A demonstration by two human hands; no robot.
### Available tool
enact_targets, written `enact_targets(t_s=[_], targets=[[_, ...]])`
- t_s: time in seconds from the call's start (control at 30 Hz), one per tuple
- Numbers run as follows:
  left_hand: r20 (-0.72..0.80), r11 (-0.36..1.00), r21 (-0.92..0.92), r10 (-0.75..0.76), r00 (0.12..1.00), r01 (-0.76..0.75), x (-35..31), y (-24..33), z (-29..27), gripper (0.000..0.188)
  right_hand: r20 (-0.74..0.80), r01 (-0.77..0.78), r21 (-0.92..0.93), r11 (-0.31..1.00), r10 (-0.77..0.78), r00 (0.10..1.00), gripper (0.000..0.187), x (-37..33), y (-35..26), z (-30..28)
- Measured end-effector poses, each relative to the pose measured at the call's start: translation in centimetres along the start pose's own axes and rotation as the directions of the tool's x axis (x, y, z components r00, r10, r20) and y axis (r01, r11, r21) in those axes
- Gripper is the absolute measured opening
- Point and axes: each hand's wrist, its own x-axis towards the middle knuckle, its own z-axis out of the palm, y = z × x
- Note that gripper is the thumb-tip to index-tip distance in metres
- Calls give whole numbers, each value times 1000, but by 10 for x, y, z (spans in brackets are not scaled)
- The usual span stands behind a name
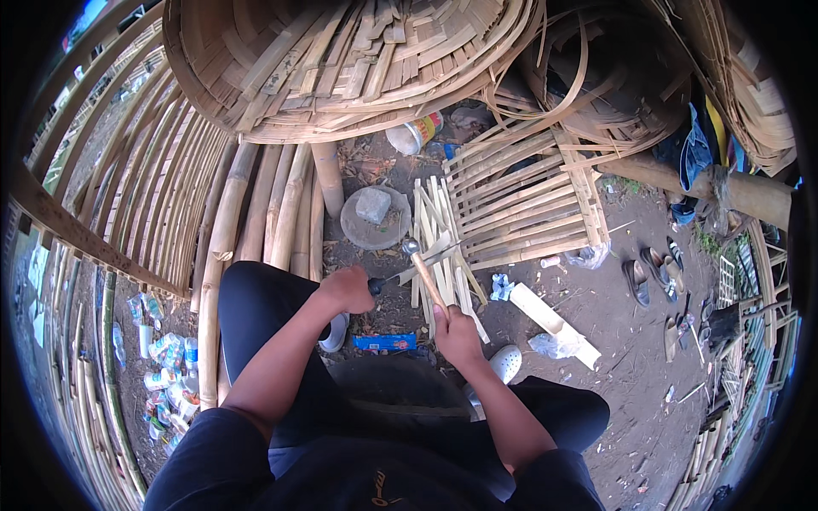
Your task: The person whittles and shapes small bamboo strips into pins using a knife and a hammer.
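My left hand (pixel 345 289) is closed round the dark handle of a knife (pixel 376 286), whose blade points right and slightly away from me. In my right hand (pixel 457 332) is a hammer (pixel 427 277) with a pale wooden handle, gripped low. Its rounded metal head lies up and to the left, close to the blade; whether they touch I cannot tell. The hammer handle crosses in front of the blade and hides part of it. Beneath both tools, split bamboo strips (pixel 464 298) lie in a loose pile on the ground.
Beyond the pile are a slatted bamboo panel (pixel 520 200) and a grey stone (pixel 372 205) on a round base. Large woven baskets (pixel 366 128) fill the far side. Bamboo poles (pixel 230 204) and plastic bottles (pixel 175 353) lie left. A split bamboo piece (pixel 554 324) and sandals (pixel 656 268) lie right.
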Motion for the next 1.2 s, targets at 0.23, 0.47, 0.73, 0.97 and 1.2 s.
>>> enact_targets(t_s=[0.23,0.47,0.73,0.97,1.2], targets=[[-6,994,-74,-84,996,84,5,-3,-3,42,-72,-32,216,976,49,996,40,-11,-32,-15],[24,996,-66,-53,998,55,5,0,-6,43,-36,-84,111,990,88,995,42,-2,-12,-10],[59,991,-107,-74,996,80,1,-4,-7,41,-447,348,454,820,-129,885,39,0,-49,-86],[49,999,-28,-24,998,26,10,1,-4,42,-261,72,174,982,-25,965,45,-2,3,9],[3,998,-39,-58,998,58,10,-9,7,38,-71,-46,126,991,55,996,41,0,-31,-23]])
